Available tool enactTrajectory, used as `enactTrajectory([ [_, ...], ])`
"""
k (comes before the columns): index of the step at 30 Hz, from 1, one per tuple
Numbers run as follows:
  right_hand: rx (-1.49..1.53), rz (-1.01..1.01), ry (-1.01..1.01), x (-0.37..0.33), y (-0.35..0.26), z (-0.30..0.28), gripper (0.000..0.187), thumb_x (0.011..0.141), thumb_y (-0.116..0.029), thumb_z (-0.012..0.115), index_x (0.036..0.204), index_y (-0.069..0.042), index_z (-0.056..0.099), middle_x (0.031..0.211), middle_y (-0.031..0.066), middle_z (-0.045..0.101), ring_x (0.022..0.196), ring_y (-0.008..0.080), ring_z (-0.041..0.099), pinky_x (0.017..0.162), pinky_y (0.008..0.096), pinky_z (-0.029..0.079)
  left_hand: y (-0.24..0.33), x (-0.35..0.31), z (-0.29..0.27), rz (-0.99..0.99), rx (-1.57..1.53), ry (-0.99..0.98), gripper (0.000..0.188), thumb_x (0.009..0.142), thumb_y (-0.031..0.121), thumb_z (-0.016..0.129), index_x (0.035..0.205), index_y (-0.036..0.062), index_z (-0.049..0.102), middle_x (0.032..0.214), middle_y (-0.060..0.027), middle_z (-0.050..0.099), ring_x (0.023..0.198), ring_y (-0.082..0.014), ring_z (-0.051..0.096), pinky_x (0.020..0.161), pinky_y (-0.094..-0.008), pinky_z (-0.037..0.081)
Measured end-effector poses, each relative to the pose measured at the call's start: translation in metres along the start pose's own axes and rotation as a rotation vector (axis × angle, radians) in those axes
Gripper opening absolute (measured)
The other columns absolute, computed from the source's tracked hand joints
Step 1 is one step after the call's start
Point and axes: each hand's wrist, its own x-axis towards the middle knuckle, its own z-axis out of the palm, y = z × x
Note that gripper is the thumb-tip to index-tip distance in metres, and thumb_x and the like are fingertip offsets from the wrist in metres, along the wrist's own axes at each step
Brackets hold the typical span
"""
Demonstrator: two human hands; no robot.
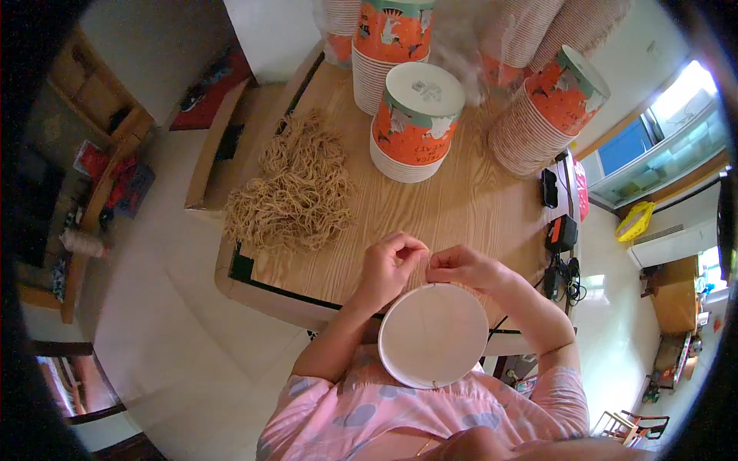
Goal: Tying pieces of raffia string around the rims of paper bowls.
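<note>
A white paper bucket (433,336) rests against my front, its round opening turned up toward me. At its far rim, my left hand (388,267) is closed in a pinch. My right hand (467,267) is closed too, its fingertips at the same rim, close to the left ones. What the fingertips hold is too small to make out. A small brown bit of twine (436,383) shows at the bucket's near rim. On the table to the left lies a loose heap of tan twine (296,192).
Upside-down orange-and-green paper bucket stacks stand on the wooden table (338,276): a short stack (417,127), a taller stack (390,46) behind, and a leaning stack (542,115) at the right. A black power adapter (562,233) with cables sits by the right edge.
</note>
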Motion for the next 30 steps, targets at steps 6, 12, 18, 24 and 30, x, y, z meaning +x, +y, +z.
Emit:
enactTrajectory([
  [6, -0.11, -0.135, -0.08, 0.001, 0.009, -0.016, 0.013, 0.084, -0.014, 0.061, 0.081, -0.002, 0.062, 0.071, -0.0038, 0.056, 0.068, 0.0039, 0.049, 0.06, 0.0216, 0.041, 0.005, 0.0, -0.009, 0.034, 0.009, 0.035, 0.008, 0.078, 0.007, 0.066, 0.083, 0.0021, 0.063, 0.076, -0.0042, 0.062, 0.072, -0.0113, 0.058, 0.064, -0.0238, 0.046],
  [12, -0.926, -0.696, 0.73, -0.052, -0.04, 0.017, 0.011, 0.073, -0.008, 0.062, 0.083, -0.005, 0.061, 0.073, 0.0079, 0.059, 0.072, 0.0223, 0.059, 0.066, 0.0314, 0.047, 0.013, -0.015, -0.03, -0.194, -0.039, -0.107, 0.02, 0.08, 0.002, 0.062, 0.098, 0.005, 0.056, 0.069, 0.0012, 0.052, 0.065, -0.0059, 0.052, 0.059, -0.0215, 0.045],
  [18, -1.239, -1.615, 0.273, -0.148, -0.08, 0.109, 0.009, 0.074, -0.011, 0.055, 0.079, -0.012, 0.062, 0.077, -0.0004, 0.061, 0.068, 0.0151, 0.059, 0.063, 0.0311, 0.045, 0.007, -0.041, -0.041, -0.174, -0.226, -0.135, 0.014, 0.081, -0.004, 0.056, 0.092, 0.0047, 0.057, 0.084, 0.0015, 0.055, 0.073, -0.0051, 0.053, 0.066, -0.0209, 0.046],
  [24, -1.161, -1.493, -0.008, -0.151, -0.081, 0.131, 0.016, 0.081, -0.013, 0.05, 0.085, -0.012, 0.066, 0.083, 0.0034, 0.062, 0.072, 0.0161, 0.059, 0.071, 0.0314, 0.046, 0.028, -0.062, -0.042, 0.032, 0.205, -0.047, 0.016, 0.076, -0.009, 0.051, 0.074, 0.0018, 0.062, 0.083, -0.0072, 0.057, 0.068, -0.0138, 0.056, 0.058, -0.0249, 0.044],
  [30, -0.483, -1.316, -0.038, -0.145, -0.052, 0.175, 0.02, 0.085, -0.021, 0.056, 0.085, -0.002, 0.059, 0.085, 0.0097, 0.059, 0.085, 0.027, 0.058, 0.076, 0.042, 0.048, 0.042, -0.076, -0.034, -0.063, 0.16, 0.01, 0.018, 0.079, 0.009, 0.066, 0.096, 0.0027, 0.061, 0.086, -0.0062, 0.058, 0.068, -0.0119, 0.055, 0.06, -0.025, 0.047],
])
